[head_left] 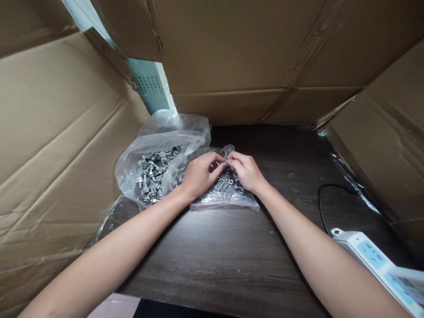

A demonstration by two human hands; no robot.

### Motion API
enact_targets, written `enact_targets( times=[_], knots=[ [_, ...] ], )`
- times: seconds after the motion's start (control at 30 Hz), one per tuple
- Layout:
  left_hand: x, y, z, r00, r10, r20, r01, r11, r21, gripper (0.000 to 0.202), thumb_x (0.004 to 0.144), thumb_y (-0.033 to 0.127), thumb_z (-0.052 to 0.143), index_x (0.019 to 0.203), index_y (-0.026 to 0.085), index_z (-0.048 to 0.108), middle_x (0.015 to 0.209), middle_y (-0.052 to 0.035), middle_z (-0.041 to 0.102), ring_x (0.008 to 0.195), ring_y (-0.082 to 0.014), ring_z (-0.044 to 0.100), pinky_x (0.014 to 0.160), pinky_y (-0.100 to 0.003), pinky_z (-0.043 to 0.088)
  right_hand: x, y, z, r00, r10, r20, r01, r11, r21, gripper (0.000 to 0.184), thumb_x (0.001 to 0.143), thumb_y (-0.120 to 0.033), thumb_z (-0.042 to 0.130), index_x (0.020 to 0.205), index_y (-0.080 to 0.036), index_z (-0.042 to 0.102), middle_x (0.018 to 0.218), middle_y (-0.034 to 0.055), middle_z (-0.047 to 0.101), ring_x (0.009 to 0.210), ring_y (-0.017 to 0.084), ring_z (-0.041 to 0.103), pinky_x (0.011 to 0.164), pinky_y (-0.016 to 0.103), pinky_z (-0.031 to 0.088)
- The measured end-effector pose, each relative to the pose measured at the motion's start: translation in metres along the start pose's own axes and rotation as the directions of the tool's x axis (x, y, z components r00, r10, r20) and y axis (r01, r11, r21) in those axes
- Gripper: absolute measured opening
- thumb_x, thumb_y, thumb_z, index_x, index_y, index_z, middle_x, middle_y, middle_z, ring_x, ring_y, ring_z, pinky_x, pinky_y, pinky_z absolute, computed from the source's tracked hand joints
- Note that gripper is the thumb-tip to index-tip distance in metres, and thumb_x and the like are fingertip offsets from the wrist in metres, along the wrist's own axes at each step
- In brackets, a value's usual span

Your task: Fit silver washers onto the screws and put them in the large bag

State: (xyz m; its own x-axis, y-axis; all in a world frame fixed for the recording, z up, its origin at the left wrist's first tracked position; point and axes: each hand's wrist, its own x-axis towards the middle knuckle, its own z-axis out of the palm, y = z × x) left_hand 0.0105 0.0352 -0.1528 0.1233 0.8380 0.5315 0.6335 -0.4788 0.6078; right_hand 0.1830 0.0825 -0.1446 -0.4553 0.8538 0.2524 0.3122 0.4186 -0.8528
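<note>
My left hand (202, 173) and my right hand (244, 168) meet fingertip to fingertip in the middle of the view. Between them they pinch a small shiny metal fastener (226, 162), too small and too covered by fingers to tell its exact kind. Just below the fingertips, loose bolts and nuts (225, 182) lie on a clear zip bag (225, 201) spread flat on the table. Left of my left hand, a larger open plastic bag (127, 170) holds many silvery bolts (150, 174).
The dark wooden table (205, 256) has cardboard walls on the left (59, 145), back (238, 48) and right (387, 128). A white power strip (372, 256) sits at the lower right beside my forearm, with a black cable (319, 198) running behind it.
</note>
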Motion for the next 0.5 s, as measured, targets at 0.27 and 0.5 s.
enact_targets(
  times=[0.27,0.5],
  knots=[
    [-0.0002,0.0001,-0.0003,1.0,0.007,-0.011,-0.007,1.0,0.003,0.007,0.091,0.015,0.069,0.098,0.018,0.068,0.091,-0.0014,0.073,0.078,-0.0147,0.066,0.07,-0.027,0.05,-0.001,0.0007,0.0001,1.0,-0.016,-0.02,0.016,1.0,0.007,0.015,0.084,-0.031,0.049,0.076,-0.02,0.053,0.064,-0.0018,0.048,0.061,0.015,0.044,0.063,0.03,0.033],
    [0.0001,-0.0002,0.0004,1.0,0.001,-0.008,-0.001,1.0,0.001,0.007,0.091,0.015,0.07,0.098,0.018,0.069,0.089,-0.0013,0.073,0.077,-0.0147,0.066,0.07,-0.027,0.05,-0.0004,0.001,0.0008,0.999,-0.031,-0.014,0.031,0.999,-0.021,0.023,0.089,-0.033,0.047,0.071,-0.02,0.051,0.063,-0.0013,0.047,0.062,0.015,0.045,0.064,0.03,0.033]
  ],
)
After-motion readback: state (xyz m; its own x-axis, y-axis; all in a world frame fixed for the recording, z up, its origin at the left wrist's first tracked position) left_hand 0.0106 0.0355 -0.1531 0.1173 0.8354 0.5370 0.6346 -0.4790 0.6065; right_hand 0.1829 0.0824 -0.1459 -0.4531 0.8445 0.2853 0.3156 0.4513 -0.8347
